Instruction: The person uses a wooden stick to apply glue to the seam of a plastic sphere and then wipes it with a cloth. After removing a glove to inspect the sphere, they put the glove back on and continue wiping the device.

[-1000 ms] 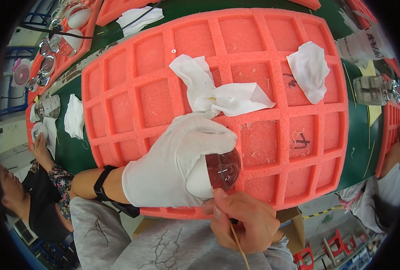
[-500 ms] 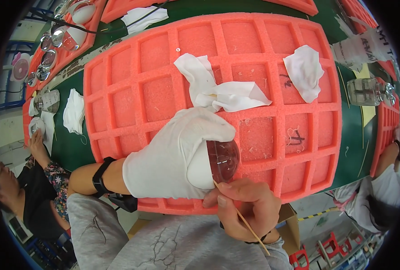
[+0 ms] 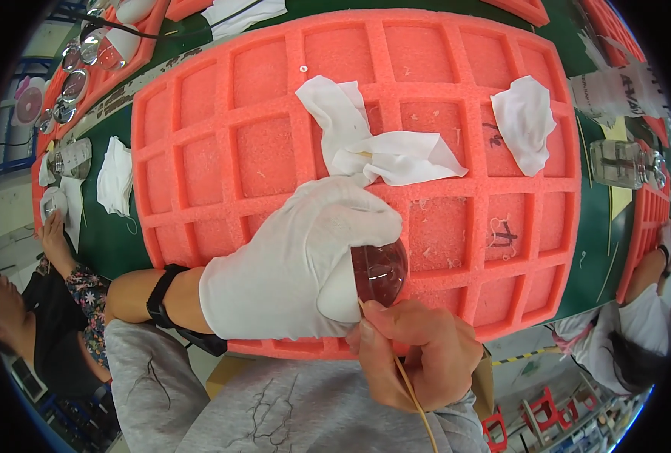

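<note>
My left hand (image 3: 305, 257), in a white glove, is closed round a rounded glass piece (image 3: 381, 272), part white and part clear, with the pink foam showing through the clear side. My bare right hand (image 3: 422, 351) pinches a thin wooden stick (image 3: 407, 381). The stick's tip touches or nearly touches the glass, near the border of its white and clear parts. Both hands are over the front of a pink foam tray (image 3: 396, 192) with square compartments. Beyond the glove a crumpled white cloth (image 3: 418, 155) lies on the tray's ribs, and a second white cloth (image 3: 524, 124) is farther right.
A small white ring (image 3: 303, 69) sits on the tray's far part. Folded white cloths (image 3: 115, 177) lie on the green table (image 3: 109, 245) at left. A glass jar (image 3: 618, 162) stands at right. More half-white glass pieces (image 3: 120, 45) fill a tray at far left. People work on both sides.
The view has shifted slightly. The stick has swung a little steeper, its tip still at the border on the glass. My left hand keeps its hold.
</note>
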A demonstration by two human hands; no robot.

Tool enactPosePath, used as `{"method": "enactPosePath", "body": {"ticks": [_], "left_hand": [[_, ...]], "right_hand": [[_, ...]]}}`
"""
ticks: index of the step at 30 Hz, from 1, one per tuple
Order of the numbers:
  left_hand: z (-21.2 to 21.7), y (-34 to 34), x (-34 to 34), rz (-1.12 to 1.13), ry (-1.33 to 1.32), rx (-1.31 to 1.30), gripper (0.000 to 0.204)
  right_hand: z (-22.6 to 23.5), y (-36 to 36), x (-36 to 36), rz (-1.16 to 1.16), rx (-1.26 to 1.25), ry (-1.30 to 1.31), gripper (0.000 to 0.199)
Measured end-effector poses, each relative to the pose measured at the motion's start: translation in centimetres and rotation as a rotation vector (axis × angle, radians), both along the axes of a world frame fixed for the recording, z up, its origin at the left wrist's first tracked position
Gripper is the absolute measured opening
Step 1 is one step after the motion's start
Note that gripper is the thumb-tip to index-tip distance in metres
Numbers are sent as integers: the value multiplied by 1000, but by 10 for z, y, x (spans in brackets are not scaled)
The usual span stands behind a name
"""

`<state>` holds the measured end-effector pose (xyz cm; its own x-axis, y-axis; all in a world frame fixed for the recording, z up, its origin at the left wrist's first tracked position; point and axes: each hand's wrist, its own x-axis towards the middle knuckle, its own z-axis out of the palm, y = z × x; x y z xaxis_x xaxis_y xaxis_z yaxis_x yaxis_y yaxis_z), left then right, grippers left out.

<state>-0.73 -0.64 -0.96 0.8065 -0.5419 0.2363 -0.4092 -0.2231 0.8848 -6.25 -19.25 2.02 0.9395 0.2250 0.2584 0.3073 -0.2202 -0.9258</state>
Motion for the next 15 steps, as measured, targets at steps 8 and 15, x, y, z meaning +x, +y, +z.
{"method": "enactPosePath", "body": {"ticks": [8, 15], "left_hand": [[6, 2, 6, -18, 24, 0, 80], [3, 3, 5, -36, 37, 3, 77]], "right_hand": [[-13, -3, -3, 23, 186, 105, 16], [-7, -4, 0, 55, 209, 60, 16]]}}
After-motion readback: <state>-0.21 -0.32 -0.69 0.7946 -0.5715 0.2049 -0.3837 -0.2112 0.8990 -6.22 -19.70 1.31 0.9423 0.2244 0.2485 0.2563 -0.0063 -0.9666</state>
